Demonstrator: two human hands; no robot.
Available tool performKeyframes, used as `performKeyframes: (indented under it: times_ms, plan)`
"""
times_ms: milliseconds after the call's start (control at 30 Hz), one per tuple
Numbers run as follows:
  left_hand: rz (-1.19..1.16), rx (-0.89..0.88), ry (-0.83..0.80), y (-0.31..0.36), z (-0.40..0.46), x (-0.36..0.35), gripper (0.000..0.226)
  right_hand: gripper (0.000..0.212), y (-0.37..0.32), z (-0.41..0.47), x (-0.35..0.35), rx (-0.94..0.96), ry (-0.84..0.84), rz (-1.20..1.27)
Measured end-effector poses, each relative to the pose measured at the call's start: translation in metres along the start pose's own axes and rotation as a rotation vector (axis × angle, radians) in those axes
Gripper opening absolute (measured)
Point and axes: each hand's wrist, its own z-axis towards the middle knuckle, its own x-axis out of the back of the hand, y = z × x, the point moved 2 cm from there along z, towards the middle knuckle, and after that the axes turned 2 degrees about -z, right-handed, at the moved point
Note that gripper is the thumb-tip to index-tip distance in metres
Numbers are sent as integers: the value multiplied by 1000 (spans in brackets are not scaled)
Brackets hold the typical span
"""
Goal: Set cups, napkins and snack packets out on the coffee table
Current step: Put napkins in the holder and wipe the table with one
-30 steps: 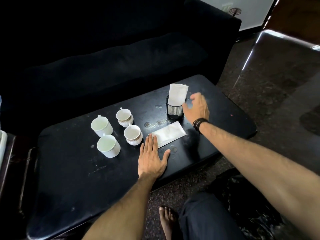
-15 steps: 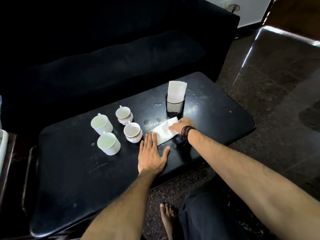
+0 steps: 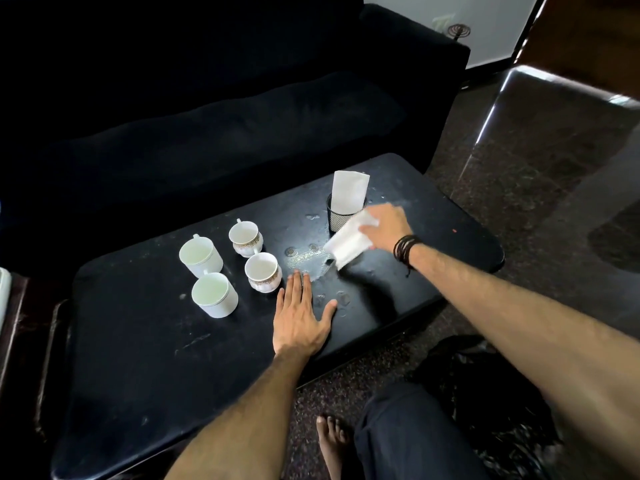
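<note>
While the folded white paper napkin (image 3: 347,243) hangs lifted off the black tabletop (image 3: 138,358), my right hand (image 3: 386,226) pinches its upper end, just beside the black mesh holder (image 3: 341,218), probably to stow it. My left hand (image 3: 299,315) lies flat and spread, bracing me near four white cups (image 3: 228,265).

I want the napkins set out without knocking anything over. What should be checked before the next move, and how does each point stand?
1. Right hand grips the loose napkin: ok.
2. Napkin clear of the table: cannot tell, blurred.
3. Mesh holder upright, with a napkin in it: ok.
4. Left hand flat on the table, apart from the nearest cup: ok.
5. Four cups upright: ok.
6. Snack packets on the table: not ok, none visible.
</note>
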Motion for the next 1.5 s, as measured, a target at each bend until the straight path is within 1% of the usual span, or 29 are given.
performKeyframes:
  times_ms: [133, 233, 300, 467, 600, 900, 967, 1033, 1100, 1133, 1200, 1333, 1433, 1500]
  plan:
    - [-3, 2, -1, 0, 0, 0, 92, 33, -35, 27, 63, 133, 99, 16]
    - [2, 2, 0, 0, 0, 1, 92, 26, -56, 47, 89, 195, 141, -84]
    - [0, 2, -1, 0, -1, 1, 92, 29, -63, 60, 91, 185, 130, -184]
    - [-9, 5, 9, 0, -1, 1, 92, 36, -76, 75, 74, 233, 15, -373]
    - [-10, 6, 16, -1, 0, 0, 92, 40, -81, 77, 60, 254, -42, -479]
    - [-5, 5, 17, 0, -1, 2, 92, 48, -71, 77, 22, 262, -152, -571]
    - [-5, 6, 18, 0, -1, 2, 92, 56, -66, 77, 16, 298, -126, -615]
    - [-5, 5, 15, 0, -1, 2, 92, 72, -63, 78, 15, 374, -7, -694]
    - [-3, 4, 16, 0, -1, 1, 92, 83, -60, 78, 16, 376, 80, -682]
    - [-6, 5, 17, -1, 0, 1, 92, 84, -59, 79, 14, 361, 81, -654]
    - [-9, 6, 18, -1, 0, 1, 92, 81, -54, 80, 10, 327, 29, -624]
    - [-10, 7, 19, 0, -1, 1, 92, 80, -46, 75, 1, 355, -60, -656]
    - [-14, 8, 19, 0, -1, 1, 92, 85, -45, 73, -1, 357, -39, -633]
    - [-11, 9, 16, 0, -1, 1, 92, 85, -45, 72, -3, 361, -42, -667]
